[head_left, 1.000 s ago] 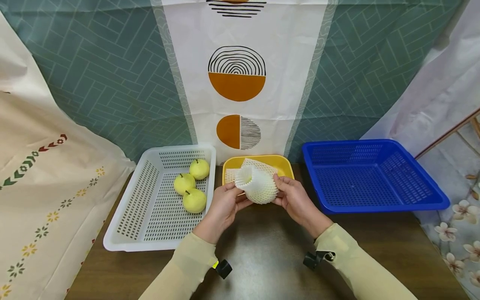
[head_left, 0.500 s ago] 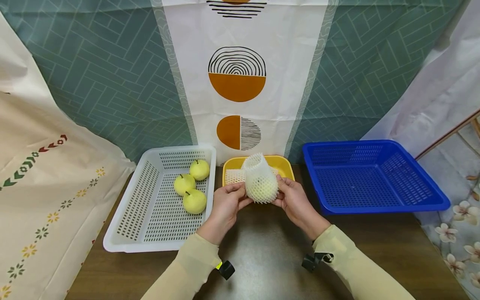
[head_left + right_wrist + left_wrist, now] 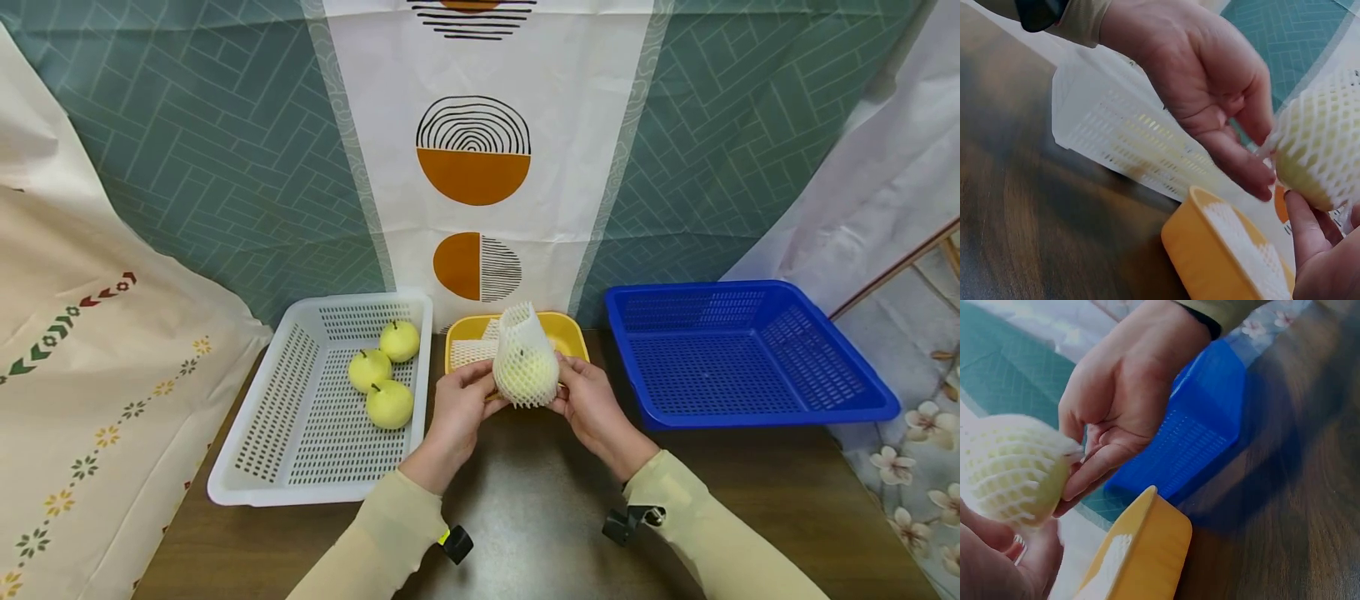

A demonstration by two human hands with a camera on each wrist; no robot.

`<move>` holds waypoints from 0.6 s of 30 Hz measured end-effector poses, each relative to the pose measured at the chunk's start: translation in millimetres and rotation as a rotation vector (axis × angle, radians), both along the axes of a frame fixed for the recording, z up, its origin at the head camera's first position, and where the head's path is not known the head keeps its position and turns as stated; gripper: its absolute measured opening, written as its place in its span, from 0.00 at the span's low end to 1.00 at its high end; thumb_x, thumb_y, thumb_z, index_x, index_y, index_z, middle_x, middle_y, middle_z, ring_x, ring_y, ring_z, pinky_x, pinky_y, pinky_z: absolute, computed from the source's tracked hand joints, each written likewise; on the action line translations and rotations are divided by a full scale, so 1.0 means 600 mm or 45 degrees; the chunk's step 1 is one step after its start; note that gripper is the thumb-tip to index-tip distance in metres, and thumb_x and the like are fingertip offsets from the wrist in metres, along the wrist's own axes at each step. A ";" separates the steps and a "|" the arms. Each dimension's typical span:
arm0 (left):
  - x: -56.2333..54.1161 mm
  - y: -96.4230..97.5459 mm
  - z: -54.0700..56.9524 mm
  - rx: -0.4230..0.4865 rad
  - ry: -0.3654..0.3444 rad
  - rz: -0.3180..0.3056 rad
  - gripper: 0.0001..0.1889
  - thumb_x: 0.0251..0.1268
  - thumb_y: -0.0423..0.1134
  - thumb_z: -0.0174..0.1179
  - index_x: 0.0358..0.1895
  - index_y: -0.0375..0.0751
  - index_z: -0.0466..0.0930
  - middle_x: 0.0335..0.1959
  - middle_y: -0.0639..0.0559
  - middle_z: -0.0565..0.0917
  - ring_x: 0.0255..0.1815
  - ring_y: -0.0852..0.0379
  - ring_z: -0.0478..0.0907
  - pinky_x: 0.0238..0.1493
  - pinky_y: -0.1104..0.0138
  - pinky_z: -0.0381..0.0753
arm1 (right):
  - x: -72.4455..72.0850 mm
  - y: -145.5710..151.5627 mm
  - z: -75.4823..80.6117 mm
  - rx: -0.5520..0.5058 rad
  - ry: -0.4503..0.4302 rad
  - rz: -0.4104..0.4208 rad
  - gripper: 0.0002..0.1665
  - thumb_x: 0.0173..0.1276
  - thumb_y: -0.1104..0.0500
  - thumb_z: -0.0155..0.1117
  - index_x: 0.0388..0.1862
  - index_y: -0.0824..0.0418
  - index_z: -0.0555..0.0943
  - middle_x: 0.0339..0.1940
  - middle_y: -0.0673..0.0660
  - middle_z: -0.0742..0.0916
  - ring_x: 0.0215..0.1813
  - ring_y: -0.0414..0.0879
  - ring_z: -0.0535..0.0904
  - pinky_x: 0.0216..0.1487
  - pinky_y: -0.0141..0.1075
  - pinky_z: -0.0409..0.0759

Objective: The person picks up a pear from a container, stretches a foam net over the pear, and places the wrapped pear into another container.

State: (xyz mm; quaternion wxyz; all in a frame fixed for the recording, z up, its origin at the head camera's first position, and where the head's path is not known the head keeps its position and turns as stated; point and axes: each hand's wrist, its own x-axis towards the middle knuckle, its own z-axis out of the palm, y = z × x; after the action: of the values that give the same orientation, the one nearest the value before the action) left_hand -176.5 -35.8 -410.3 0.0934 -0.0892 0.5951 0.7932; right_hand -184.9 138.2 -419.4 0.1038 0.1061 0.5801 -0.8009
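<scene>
A yellow-green pear [image 3: 1042, 494] sits inside a white foam net sleeve [image 3: 525, 358], held between both hands over the front of the yellow tray. The sleeve's open neck points up and away, and the dark stem shows through the mesh in the head view. On the left side, my left hand [image 3: 459, 410] pinches the sleeve's lower edge between thumb and fingers. My right hand [image 3: 594, 403] pinches the opposite side in the same way. Bare pear skin shows below the net in both wrist views.
Behind the hands, the yellow tray [image 3: 582, 340] holds more flat foam nets [image 3: 471, 352]. A white basket [image 3: 247, 492] with three pears [image 3: 390, 404] stands at left. A blue basket [image 3: 750, 367] is at right. All rest on a dark wooden table [image 3: 525, 517] before a patterned curtain.
The sleeve's open neck has swung from leaning left to nearly upright, and the pear's stem has come into view through the mesh. Both hands keep their grip, with the left shifting slightly right.
</scene>
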 end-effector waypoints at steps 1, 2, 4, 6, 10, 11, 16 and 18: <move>0.003 0.000 0.003 0.015 0.037 -0.021 0.14 0.66 0.35 0.55 0.53 0.40 0.78 0.52 0.46 0.79 0.44 0.57 0.81 0.43 0.64 0.83 | 0.000 0.000 0.001 -0.002 -0.009 -0.006 0.20 0.73 0.47 0.49 0.49 0.63 0.70 0.34 0.51 0.82 0.31 0.39 0.81 0.36 0.34 0.83; 0.006 0.000 0.006 0.040 0.079 -0.045 0.15 0.67 0.36 0.53 0.55 0.42 0.78 0.54 0.47 0.78 0.46 0.56 0.80 0.44 0.63 0.82 | 0.001 -0.001 0.002 -0.005 -0.015 -0.007 0.21 0.72 0.46 0.49 0.50 0.63 0.70 0.34 0.51 0.82 0.31 0.39 0.81 0.36 0.34 0.83; 0.011 -0.001 0.011 0.079 0.169 -0.110 0.17 0.70 0.41 0.50 0.58 0.45 0.76 0.58 0.50 0.76 0.52 0.55 0.78 0.46 0.63 0.81 | 0.002 -0.002 0.004 -0.010 -0.021 -0.014 0.21 0.71 0.46 0.51 0.50 0.62 0.70 0.35 0.52 0.82 0.31 0.39 0.81 0.36 0.33 0.83; 0.015 -0.001 0.015 0.108 0.252 -0.183 0.19 0.70 0.45 0.50 0.61 0.46 0.73 0.61 0.50 0.74 0.55 0.54 0.75 0.48 0.62 0.80 | 0.004 -0.003 0.007 -0.012 -0.011 -0.020 0.21 0.71 0.46 0.51 0.49 0.62 0.70 0.36 0.52 0.81 0.31 0.40 0.80 0.34 0.33 0.82; 0.020 -0.001 0.020 0.034 0.350 -0.298 0.28 0.61 0.45 0.62 0.65 0.50 0.67 0.61 0.50 0.74 0.58 0.55 0.74 0.54 0.65 0.77 | 0.008 -0.004 0.012 0.000 0.023 -0.043 0.21 0.70 0.45 0.52 0.48 0.62 0.69 0.38 0.53 0.79 0.29 0.41 0.80 0.33 0.33 0.82; 0.020 -0.001 0.020 0.013 0.353 -0.313 0.31 0.57 0.44 0.65 0.65 0.50 0.66 0.61 0.50 0.74 0.58 0.55 0.74 0.55 0.65 0.77 | 0.009 -0.004 0.013 0.004 0.029 -0.046 0.21 0.70 0.45 0.53 0.48 0.61 0.69 0.39 0.54 0.79 0.29 0.41 0.80 0.33 0.33 0.82; 0.019 -0.002 0.022 -0.125 0.299 -0.330 0.35 0.49 0.45 0.71 0.64 0.52 0.67 0.59 0.54 0.76 0.57 0.56 0.75 0.56 0.66 0.76 | 0.012 -0.003 0.015 0.094 0.075 -0.024 0.23 0.70 0.43 0.52 0.52 0.58 0.68 0.46 0.55 0.77 0.34 0.43 0.81 0.36 0.35 0.83; 0.017 -0.002 0.023 -0.155 0.258 -0.324 0.34 0.50 0.49 0.70 0.62 0.51 0.69 0.57 0.53 0.78 0.55 0.56 0.77 0.55 0.65 0.77 | 0.014 -0.002 0.015 0.170 0.123 -0.010 0.23 0.71 0.42 0.50 0.56 0.55 0.69 0.51 0.54 0.77 0.40 0.43 0.81 0.38 0.37 0.83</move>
State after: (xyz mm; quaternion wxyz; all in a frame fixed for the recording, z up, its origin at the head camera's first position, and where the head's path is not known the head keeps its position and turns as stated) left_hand -166.2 -37.0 -396.4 0.1270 0.0619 0.6549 0.7424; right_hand -176.6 137.2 -410.3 0.0654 0.0763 0.6360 -0.7651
